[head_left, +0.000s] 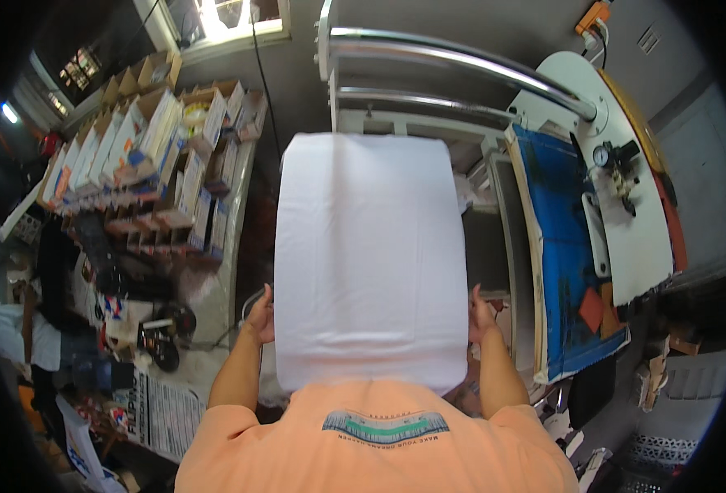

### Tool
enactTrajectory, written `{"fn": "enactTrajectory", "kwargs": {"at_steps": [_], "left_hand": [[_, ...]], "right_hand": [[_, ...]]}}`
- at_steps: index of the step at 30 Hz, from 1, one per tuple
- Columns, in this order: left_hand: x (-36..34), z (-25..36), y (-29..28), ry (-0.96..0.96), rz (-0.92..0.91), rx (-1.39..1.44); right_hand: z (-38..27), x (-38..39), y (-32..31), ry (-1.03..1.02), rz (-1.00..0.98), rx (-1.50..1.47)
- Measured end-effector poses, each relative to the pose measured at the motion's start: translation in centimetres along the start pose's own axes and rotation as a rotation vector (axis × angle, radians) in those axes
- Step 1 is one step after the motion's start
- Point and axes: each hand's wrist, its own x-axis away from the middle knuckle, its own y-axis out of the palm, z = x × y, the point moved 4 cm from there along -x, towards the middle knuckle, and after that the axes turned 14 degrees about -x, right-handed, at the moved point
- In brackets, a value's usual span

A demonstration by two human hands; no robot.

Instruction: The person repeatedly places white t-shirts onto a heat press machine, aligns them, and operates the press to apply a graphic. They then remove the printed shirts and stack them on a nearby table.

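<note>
A smooth white fabric covers a rectangular board in the middle, with a soft vertical fold and a faint rectangular outline beneath. My left hand is at its lower left edge, thumb raised and fingers curled against the side of the cloth. My right hand mirrors it at the lower right edge, fingers partly hidden by the cloth. My orange shirt fills the lower middle, just below the board.
Cardboard organisers crowd a table at left, beside black equipment. At right are a white press with a gauge and a blue padded board. Steel rails run behind the fabric, below an orange socket.
</note>
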Motion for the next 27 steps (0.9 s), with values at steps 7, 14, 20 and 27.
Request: {"fn": "enactTrajectory", "kwargs": {"at_steps": [7, 14, 20, 27], "left_hand": [[-13.7, 20.6, 2.4, 0.499, 0.095, -0.163], [-15.2, 27.6, -9.4, 0.616, 0.074, 0.036], [-16.6, 25.9, -9.9, 0.61, 0.131, -0.043], [-16.3, 26.6, -9.1, 0.688, 0.383, 0.121]], "right_hand": [[-17.0, -12.7, 9.9, -0.48, -0.174, -0.032], [-25.7, -20.4, 6.1, -0.957, -0.011, -0.002], [-26.5, -23.1, 1.0, -1.004, 0.189, 0.211], [-25.7, -21.7, 3.6, -0.687, -0.022, 0.003]]}}
